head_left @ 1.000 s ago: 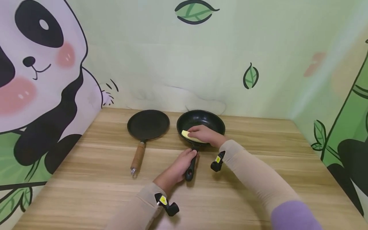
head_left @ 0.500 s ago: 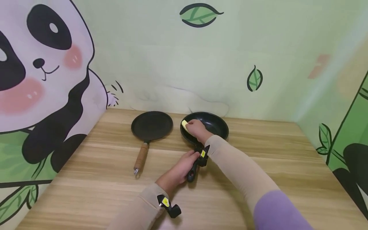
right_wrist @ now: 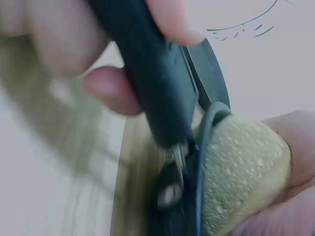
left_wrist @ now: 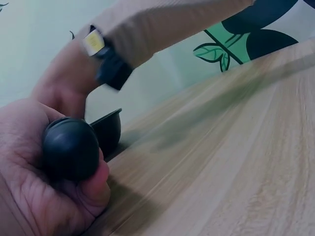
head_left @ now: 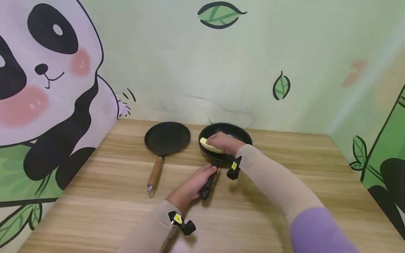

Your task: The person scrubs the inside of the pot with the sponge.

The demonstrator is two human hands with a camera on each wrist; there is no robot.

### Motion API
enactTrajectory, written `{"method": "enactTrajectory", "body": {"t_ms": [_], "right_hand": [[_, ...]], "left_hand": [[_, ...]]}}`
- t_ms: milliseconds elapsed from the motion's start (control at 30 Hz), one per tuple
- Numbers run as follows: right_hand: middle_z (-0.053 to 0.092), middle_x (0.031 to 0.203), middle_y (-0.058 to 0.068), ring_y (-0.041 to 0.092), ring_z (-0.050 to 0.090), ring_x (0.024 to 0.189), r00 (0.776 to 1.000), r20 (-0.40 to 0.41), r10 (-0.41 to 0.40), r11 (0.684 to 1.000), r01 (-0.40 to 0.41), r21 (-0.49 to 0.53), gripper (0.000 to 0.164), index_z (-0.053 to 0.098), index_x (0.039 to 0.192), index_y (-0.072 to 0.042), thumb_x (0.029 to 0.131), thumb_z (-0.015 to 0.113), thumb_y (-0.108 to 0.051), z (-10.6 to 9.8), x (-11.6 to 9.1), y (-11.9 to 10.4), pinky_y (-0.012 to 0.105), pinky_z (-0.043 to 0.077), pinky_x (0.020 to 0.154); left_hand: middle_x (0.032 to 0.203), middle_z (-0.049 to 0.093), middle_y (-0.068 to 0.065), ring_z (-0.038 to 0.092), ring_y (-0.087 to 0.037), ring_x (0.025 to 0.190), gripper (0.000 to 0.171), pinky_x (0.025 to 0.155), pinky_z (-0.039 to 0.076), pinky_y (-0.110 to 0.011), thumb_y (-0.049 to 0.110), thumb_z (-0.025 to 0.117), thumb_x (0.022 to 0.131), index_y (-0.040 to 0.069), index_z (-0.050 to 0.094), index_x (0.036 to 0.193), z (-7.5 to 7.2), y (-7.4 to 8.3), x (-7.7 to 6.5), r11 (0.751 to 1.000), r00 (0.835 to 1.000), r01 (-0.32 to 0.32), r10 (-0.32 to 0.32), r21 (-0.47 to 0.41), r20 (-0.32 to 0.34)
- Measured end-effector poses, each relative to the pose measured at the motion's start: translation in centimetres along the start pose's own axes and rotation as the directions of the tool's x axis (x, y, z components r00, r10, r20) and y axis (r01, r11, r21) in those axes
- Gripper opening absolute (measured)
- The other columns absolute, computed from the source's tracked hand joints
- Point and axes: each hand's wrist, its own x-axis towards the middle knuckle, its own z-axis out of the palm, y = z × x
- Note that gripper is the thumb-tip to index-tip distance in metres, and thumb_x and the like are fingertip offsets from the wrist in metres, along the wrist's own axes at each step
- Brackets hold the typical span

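Observation:
A deep black frying pan [head_left: 242,135] stands right of centre at the back of the table, its black handle [head_left: 207,185] pointing toward me. My left hand [head_left: 193,181] grips that handle, thumb along the top; the left wrist view shows fingers curled round the handle's end [left_wrist: 71,150]. Inside the pan, my right hand [head_left: 225,142] holds a pale yellow sponge [head_left: 210,147] against the near-left inner wall. Close up in the right wrist view, the sponge [right_wrist: 241,172] looks porous and sits just within the rim. Part of the pan's inside is hidden by the right hand.
A flat black pan [head_left: 167,137] with a wooden handle [head_left: 155,172] lies to the left of the frying pan. Behind the wooden table [head_left: 284,154] rises a wall [head_left: 158,70] painted with a panda and leaves.
My right hand swept the sponge up to the pan's far-left inner side, then back toward the handle side. The left hand kept its grip on the handle. The head view shifted slightly.

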Motion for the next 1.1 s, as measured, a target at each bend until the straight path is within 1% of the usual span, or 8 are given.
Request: {"method": "enactTrajectory", "body": {"t_ms": [233,367,467,600,700,800,900,1100], "right_hand": [[0.049,0.151,0.012,0.035,0.038,0.144,0.971,0.238,0.024,0.966,0.039,-0.256,0.048,0.059,0.142,-0.009,0.100,0.058,-0.034,-3.0,-3.7,-0.1,0.053,0.032,0.116],[0.054,0.147,0.012,0.035,0.043,0.141,0.952,0.305,0.033,0.891,0.111,-0.441,0.045,0.062,0.138,-0.008,0.101,0.057,-0.032,-4.7,-5.1,0.0,0.051,0.035,0.114],[0.059,0.142,0.013,0.032,0.049,0.136,0.949,0.313,0.040,0.796,0.159,-0.584,0.042,0.065,0.133,-0.005,0.100,0.058,-0.029,-5.4,-5.7,0.3,0.047,0.039,0.112],[0.068,0.121,0.010,0.025,0.061,0.112,0.972,0.231,0.049,0.630,0.149,-0.762,0.033,0.070,0.118,-0.002,0.096,0.059,-0.024,-5.5,-6.3,0.8,0.040,0.047,0.100],[0.066,0.096,0.005,0.023,0.056,0.087,0.993,0.113,0.039,0.526,0.076,-0.847,0.019,0.070,0.099,-0.006,0.093,0.060,-0.021,-5.2,-6.5,1.0,0.040,0.044,0.092],[0.065,0.085,0.004,0.024,0.052,0.080,1.000,0.023,-0.008,0.461,0.025,-0.887,0.013,0.069,0.085,-0.011,0.091,0.060,-0.019,-5.0,-6.6,1.5,0.043,0.041,0.088],[0.066,0.090,0.007,0.027,0.051,0.085,0.997,-0.024,-0.073,0.416,0.009,-0.909,0.015,0.068,0.079,-0.013,0.091,0.061,-0.019,-5.0,-6.4,2.4,0.044,0.039,0.087],[0.062,0.109,0.020,0.035,0.050,0.103,0.967,-0.085,-0.238,0.308,-0.008,-0.951,0.020,0.074,0.090,-0.010,0.097,0.060,-0.022,-5.3,-5.5,4.3,0.049,0.039,0.091]], "left_hand": [[0.077,0.048,-0.003,0.045,-0.013,0.058,0.039,0.051,0.038,-0.024,0.030,0.048,0.104,-0.004,0.058,0.119,-0.6,0.2,-0.2,1.000,0.998,-0.006,0.008,0.030,-0.060],[0.076,0.049,-0.005,0.045,-0.013,0.056,0.039,0.050,0.038,-0.024,0.030,0.049,0.104,-0.005,0.061,0.118,-1.1,0.3,-0.4,0.998,0.997,-0.023,0.028,0.061,-0.078],[0.082,0.050,-0.007,0.045,-0.013,0.056,0.039,0.049,0.037,-0.023,0.029,0.048,0.104,-0.004,0.062,0.120,-1.6,0.3,-0.5,0.997,0.997,-0.015,0.021,0.073,-0.069],[0.089,0.051,-0.008,0.046,-0.012,0.056,0.041,0.048,0.038,-0.022,0.029,0.047,0.105,-0.004,0.060,0.125,-1.9,0.2,-0.6,0.997,0.999,-0.005,0.007,0.073,-0.035],[0.088,0.051,-0.007,0.046,-0.011,0.055,0.042,0.045,0.038,-0.022,0.030,0.047,0.105,-0.003,0.059,0.128,-2.2,0.2,-0.7,0.997,1.000,0.010,-0.008,0.073,-0.027],[0.083,0.050,-0.007,0.045,-0.011,0.054,0.042,0.042,0.038,-0.022,0.032,0.048,0.105,0.000,0.059,0.128,-2.5,0.3,-0.8,0.996,0.999,0.032,-0.031,0.078,-0.018],[0.079,0.049,-0.006,0.045,-0.012,0.054,0.041,0.042,0.039,-0.023,0.034,0.048,0.105,0.002,0.059,0.129,-2.7,0.4,-0.8,0.995,0.999,0.051,-0.052,0.080,0.007],[0.073,0.049,-0.005,0.046,-0.014,0.055,0.040,0.043,0.040,-0.025,0.034,0.050,0.105,0.003,0.061,0.126,-2.8,0.5,-0.7,0.994,0.996,0.065,-0.069,0.090,0.047]]}}
